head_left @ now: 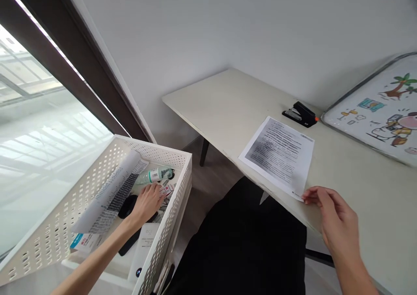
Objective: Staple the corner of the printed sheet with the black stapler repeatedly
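Currently, a printed sheet lies flat on the pale table, between three and four o'clock from mid-view; its long axis seems to run from seven o'clock to one, its print lines crossing from ten to four. The right hand has thumb and fingers pinched on its five-o'clock corner. Beyond the sheet, at one o'clock, rests a black stapler; at two stands a cartoon board. Toward half past seven, the left hand reaches into a white basket, fingertips hidden, so I cannot tell whether it grips the small box beneath. Crowding it are curled paper at ten, a bottle at twelve, and a white carton at six.
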Demonstrator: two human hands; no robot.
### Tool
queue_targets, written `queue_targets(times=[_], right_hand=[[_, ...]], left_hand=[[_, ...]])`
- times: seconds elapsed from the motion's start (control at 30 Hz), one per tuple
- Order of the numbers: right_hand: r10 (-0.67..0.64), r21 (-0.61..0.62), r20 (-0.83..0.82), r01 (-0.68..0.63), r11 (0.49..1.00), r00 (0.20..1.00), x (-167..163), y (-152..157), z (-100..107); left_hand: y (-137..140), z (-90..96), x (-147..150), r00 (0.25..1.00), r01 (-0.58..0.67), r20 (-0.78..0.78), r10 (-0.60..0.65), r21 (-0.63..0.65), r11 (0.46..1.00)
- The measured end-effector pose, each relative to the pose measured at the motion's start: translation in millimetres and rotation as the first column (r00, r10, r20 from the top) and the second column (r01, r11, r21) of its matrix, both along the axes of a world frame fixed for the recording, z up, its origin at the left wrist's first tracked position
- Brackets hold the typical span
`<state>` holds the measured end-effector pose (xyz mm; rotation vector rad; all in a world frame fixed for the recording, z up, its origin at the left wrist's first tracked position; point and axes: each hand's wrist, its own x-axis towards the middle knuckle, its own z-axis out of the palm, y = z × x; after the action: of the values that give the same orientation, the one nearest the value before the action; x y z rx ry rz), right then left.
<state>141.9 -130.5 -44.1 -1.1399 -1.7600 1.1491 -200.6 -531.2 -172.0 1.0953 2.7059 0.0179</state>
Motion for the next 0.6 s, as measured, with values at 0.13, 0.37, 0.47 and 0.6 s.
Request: queue_targets(times=[0.13,0.37,0.47,0.6], right_hand=[[0.005,-0.062,-0.013,-0.005,0.998,1.0,0.2,0.7,1.5],[0.03,-0.048,-0.002,-0.03,0.998,1.0,-0.8,2.1,2.1],[0.037,-0.059,-0.014,-0.038,0.998,0.999,-1.3,2.3,3.9],[0.071,-0.037,0.011,-0.071,0.997,0.997,-5.2,-3.2,14.2]], left_hand=[[-1.2,-2.1,1.0,1.0,0.021,-0.014,-0.022,-0.058,0.998],[-9.8,7.7,-3.5,0.998,0.02,-0.052,-0.022,-0.035,0.999],[-17.1,36.8,-10.5,0.994,0.052,-0.096,-0.044,0.082,0.995],[-4.7,114.3,-6.8,0.973,0.151,-0.217,-0.077,0.347,0.926]])
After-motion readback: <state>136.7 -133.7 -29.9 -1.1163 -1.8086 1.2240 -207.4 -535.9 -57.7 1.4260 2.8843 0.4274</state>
